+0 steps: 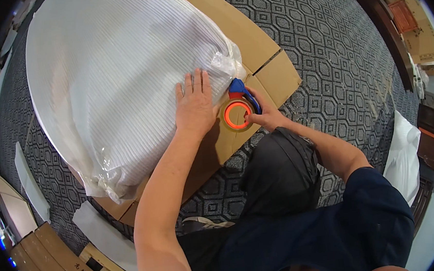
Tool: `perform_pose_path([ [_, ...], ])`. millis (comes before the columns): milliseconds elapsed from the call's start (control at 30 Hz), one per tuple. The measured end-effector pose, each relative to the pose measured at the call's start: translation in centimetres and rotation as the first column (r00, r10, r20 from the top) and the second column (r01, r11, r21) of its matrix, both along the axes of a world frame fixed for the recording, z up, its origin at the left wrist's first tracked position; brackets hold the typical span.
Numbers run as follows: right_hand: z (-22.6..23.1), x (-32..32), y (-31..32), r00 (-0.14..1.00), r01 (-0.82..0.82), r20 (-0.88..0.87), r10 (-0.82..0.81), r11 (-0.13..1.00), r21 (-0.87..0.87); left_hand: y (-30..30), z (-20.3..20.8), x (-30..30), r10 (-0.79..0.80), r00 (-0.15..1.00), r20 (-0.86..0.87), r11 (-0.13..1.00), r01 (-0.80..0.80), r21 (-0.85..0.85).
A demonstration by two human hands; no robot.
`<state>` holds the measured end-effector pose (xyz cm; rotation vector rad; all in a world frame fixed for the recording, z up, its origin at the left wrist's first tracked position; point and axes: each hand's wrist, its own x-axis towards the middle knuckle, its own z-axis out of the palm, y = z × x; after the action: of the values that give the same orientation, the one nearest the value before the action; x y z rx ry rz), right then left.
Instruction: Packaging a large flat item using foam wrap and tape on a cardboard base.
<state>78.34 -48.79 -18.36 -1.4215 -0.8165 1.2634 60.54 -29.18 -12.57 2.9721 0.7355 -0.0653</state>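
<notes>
Two hands: left (pixel 194 106) on wrapped bundle (pixel 119 77), right (pixel 262 113) w/ tape dispenser (pixel 238 110).

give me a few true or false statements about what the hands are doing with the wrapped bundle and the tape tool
1. The left hand lies flat on the white wrapped bundle. True.
2. The right hand holds a pair of scissors. False: it grips a blue tape dispenser with an orange-cored roll.
3. The bundle rests on flattened cardboard over patterned carpet. True.
4. The tape dispenser is at the bundle's far end, away from the person. False: it sits at the near corner, beside the left hand.
5. Both hands wear gloves. False: both are bare.
</notes>
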Motion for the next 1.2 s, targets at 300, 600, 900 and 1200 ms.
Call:
perform_pose_path([
  [300, 1.5, -1.9, 0.1, 0.959, -0.128, 0.258, 0.114, 0.991, 0.036, 1.9, -2.3, 0.3, -0.044, 0.995, 0.085, 0.993, 0.053, -0.106],
  [600, 2.5, -1.7, 0.6, 0.929, -0.252, 0.275, 0.246, 0.968, -0.014, 2.1, 0.2, -1.5, -0.091, 0.996, -0.016, 0.973, 0.085, -0.215],
  [900, 5.0, 0.2, 1.7, 0.952, -0.299, -0.005, 0.306, 0.928, -0.221, 1.5, -1.7, -2.9, -0.076, 0.988, 0.138, 0.988, 0.094, -0.126],
  [1200, 3.2, 0.7, 1.3, 0.94, -0.326, 0.068, 0.333, 0.94, -0.096, 1.6, -2.0, -2.9, -0.083, 0.981, 0.175, 0.987, 0.106, -0.124],
])
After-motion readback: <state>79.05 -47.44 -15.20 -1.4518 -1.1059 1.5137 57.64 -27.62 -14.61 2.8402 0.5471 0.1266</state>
